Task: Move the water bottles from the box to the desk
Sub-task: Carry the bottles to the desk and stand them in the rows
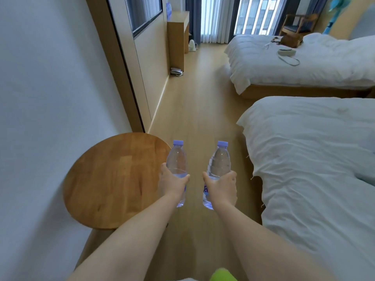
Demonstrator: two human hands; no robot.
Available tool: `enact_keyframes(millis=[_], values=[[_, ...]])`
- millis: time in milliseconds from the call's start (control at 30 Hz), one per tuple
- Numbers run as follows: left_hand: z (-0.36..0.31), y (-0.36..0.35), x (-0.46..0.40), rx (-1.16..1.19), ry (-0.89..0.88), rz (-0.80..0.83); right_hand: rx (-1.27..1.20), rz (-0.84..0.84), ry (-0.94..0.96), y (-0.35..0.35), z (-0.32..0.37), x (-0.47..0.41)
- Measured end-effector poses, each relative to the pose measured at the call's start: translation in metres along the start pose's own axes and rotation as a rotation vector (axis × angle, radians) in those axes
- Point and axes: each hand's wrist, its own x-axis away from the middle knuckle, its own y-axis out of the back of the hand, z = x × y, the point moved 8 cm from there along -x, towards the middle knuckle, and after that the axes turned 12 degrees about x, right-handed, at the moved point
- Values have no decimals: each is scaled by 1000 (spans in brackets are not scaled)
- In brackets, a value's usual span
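Pale wooden planks cover the floor (194,102), which runs like a corridor between a white wall on the left and two beds on the right. Near the left wall stands a round worktop (113,179) of jointed wood, warm brown, smooth and a little shiny. On the right, the near bed (316,169) carries a white duvet, soft and full of wrinkles; the far bed (304,63) has the same white cover, with a brown bag (291,40) and a pale cord lying on it. Far on the left, a light wooden desk (178,31) stands against the wall, before grey curtains and tall windows.

Both arms reach forward over the floor. The left hand (172,183) has its fingers curled around the middle of the left bottle (177,163), and the right hand (223,187) grips the right bottle (219,165) in the same way. Each bottle is of clear ribbed plastic with a lilac screw cap, a bluish label under the fingers, and water inside. They are held almost upright, caps pointing far, a little apart from each other, just right of the round worktop and above the floor.
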Motion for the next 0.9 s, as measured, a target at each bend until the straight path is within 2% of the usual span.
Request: enact_keyframes(millis=[233, 533, 900], values=[[-42, -72, -116, -33, 37, -12, 34, 27, 42, -13, 50, -139], [-152, -189, -269, 39, 38, -86, 57, 23, 142, 12, 147, -355], [-238, -269, -454, -37, 37, -102, 84, 35, 177, -9, 248, -550]])
